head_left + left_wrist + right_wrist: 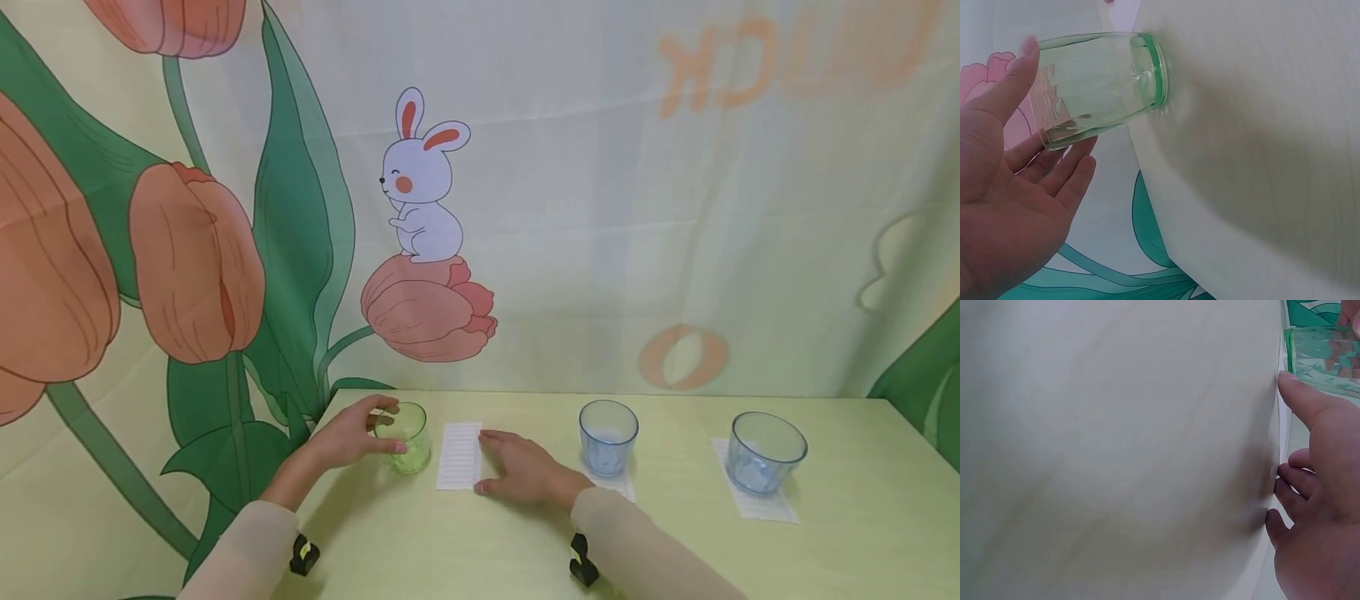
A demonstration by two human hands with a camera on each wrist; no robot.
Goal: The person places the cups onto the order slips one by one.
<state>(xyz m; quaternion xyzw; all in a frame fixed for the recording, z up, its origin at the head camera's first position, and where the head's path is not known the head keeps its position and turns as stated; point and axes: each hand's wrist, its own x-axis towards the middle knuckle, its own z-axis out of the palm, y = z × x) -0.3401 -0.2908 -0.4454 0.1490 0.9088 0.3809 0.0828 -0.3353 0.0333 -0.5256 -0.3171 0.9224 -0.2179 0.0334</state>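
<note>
My left hand (pixel 356 433) holds a clear green drinking glass (pixel 412 450) near its rim, thumb on one side and fingers on the other. In the left wrist view the green glass (pixel 1100 84) has its base at the tabletop. Just right of it lies a white lined slip of paper (pixel 459 456). My right hand (pixel 525 471) rests on the table with thumb and fingertips at the slip's right edge. From the right wrist view, the thumb and fingers of the right hand (pixel 1322 469) are spread apart, and nothing is gripped.
To the right, a bluish glass (pixel 608 439) stands at another paper slip (pixel 624 483), partly hidden by my right forearm. Farther right, a second bluish glass (pixel 765 454) stands on a slip (pixel 776 507). Behind the pale table (pixel 450 550) hangs a printed cloth (pixel 562 208).
</note>
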